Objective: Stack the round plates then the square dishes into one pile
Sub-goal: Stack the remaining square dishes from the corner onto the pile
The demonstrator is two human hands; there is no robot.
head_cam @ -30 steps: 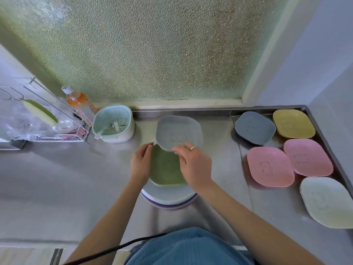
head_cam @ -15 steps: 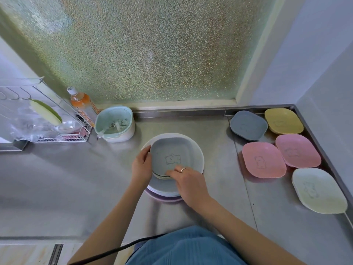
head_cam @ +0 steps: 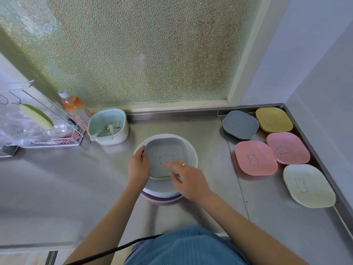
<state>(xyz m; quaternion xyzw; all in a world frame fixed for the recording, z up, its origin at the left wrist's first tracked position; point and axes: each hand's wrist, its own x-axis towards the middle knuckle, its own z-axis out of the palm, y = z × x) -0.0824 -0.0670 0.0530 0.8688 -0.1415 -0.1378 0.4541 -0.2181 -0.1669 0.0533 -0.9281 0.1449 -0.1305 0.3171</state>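
Observation:
A pile stands mid-counter: round plates (head_cam: 191, 150), white on top and lavender at the bottom, with square dishes on them. The top one is a grey square dish (head_cam: 164, 150) with a bear drawing; edges of a green dish show beneath it. My left hand (head_cam: 138, 168) holds the grey dish's left rim, thumb on the edge. Over its near right corner hovers my right hand (head_cam: 188, 178), fingers straight and loose, gripping nothing. Loose square dishes lie at the right: grey-blue (head_cam: 239, 124), yellow (head_cam: 274, 119), two pink (head_cam: 255, 157) (head_cam: 287, 147), pale cream (head_cam: 308, 185).
A mint strainer bowl (head_cam: 108, 127) and an orange drink bottle (head_cam: 73, 106) stand at the back left beside a wire rack (head_cam: 47, 131). A frosted window rises behind the steel counter (head_cam: 210, 134). A raised steel lip (head_cam: 315, 153) and the wall bound the right side.
The grey dish came down from a tilt onto the green dish and sits flat on the pile. My right hand let go of its near edge and opened; the left stayed at the rim.

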